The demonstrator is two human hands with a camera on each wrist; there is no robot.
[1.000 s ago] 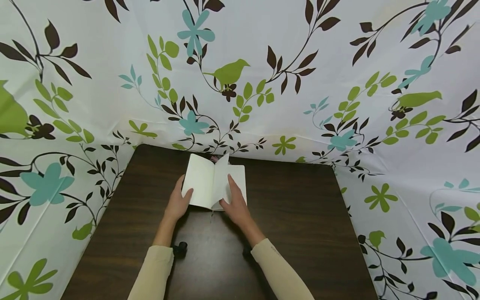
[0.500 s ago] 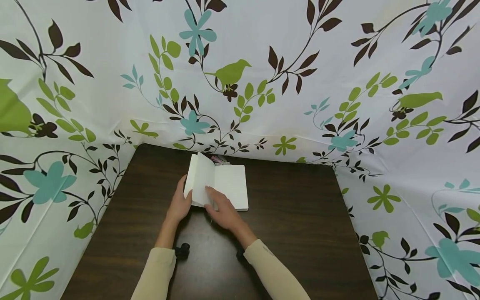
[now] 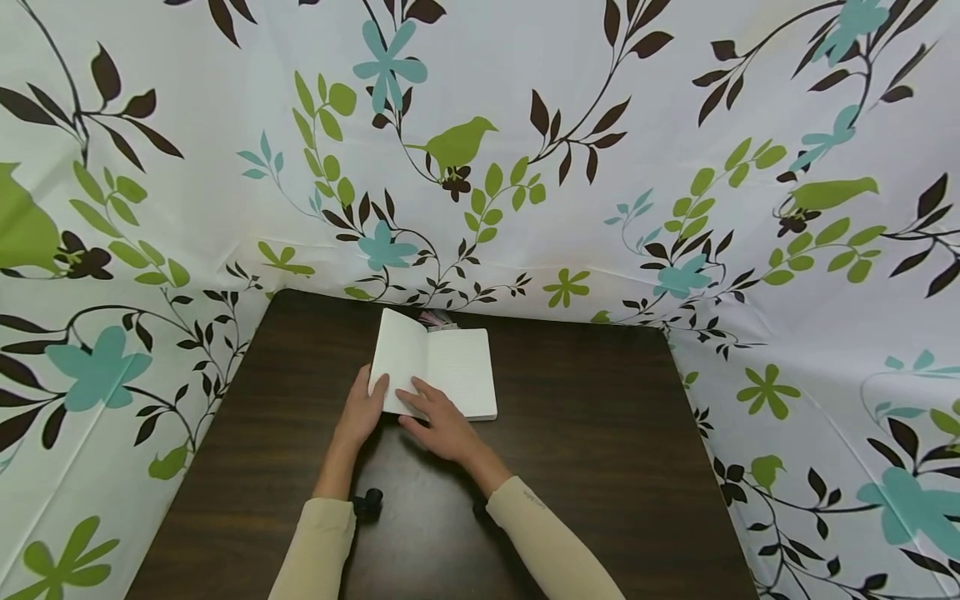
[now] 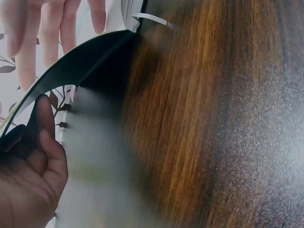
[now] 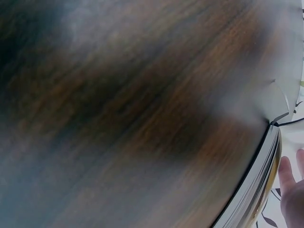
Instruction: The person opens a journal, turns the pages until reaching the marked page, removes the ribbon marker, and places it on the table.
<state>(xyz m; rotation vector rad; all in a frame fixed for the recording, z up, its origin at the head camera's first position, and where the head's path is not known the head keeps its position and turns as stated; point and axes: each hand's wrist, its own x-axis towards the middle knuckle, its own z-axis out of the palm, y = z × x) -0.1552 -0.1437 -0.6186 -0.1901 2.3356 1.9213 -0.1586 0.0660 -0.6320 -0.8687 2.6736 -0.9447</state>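
An open notebook (image 3: 461,367) with pale pages lies near the back of the dark wooden table, its left side raised off the surface. My left hand (image 3: 362,408) grips that left side, thumb over the page and fingers behind the dark cover (image 4: 90,59), as the left wrist view shows. My right hand (image 3: 442,423) rests its spread fingers on the lower left page, near the spine. In the right wrist view, the stacked page edges (image 5: 256,185) and part of the right hand (image 5: 293,190) appear at the lower right. A thin ribbon (image 4: 151,18) hangs from the spine.
Small pinkish and clear items (image 3: 437,319) lie behind the notebook, partly hidden by it. A white curtain (image 3: 525,217) patterned with leaves, birds and flowers hangs around the table (image 3: 600,467). A black device (image 3: 367,505) sits at the left wrist.
A page that stood up in the middle has been turned over to the left. My right hand has moved left from the right page onto the left page; my left hand has kept its hold.
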